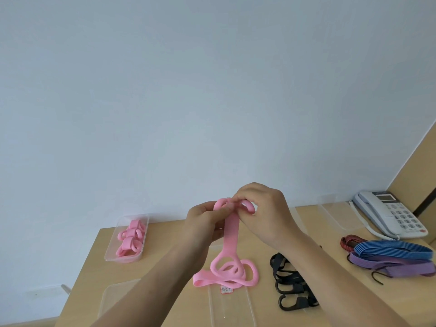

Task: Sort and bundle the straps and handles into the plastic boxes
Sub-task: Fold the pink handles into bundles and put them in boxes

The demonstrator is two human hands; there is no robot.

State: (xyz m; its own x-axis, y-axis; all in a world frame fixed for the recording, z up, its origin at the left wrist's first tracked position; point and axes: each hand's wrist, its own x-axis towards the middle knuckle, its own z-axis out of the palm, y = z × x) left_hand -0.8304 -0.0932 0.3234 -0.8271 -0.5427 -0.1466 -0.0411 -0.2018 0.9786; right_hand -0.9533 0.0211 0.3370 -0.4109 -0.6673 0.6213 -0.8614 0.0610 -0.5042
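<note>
A pink strap point(230, 234) hangs upright above the table's middle, its top end rolled between my left hand point(204, 223) and my right hand point(264, 208). Both hands pinch that curled end. Its ring end rests on more pink straps point(226, 274) lying loose on the table. At the back left a clear plastic box point(111, 252) holds several bundled pink straps point(131, 239). Black hook handles point(291, 287) lie to the right of the pile. Blue point(391, 250), purple point(396, 266) and dark red point(349, 241) elastic straps lie at the right.
Clear plastic boxes or lids sit near the front edge point(232, 305), at the front left point(111, 300) and at the back right point(335, 212). A desk phone point(396, 214) stands at the far right. A pale wall rises behind the wooden table point(89, 263).
</note>
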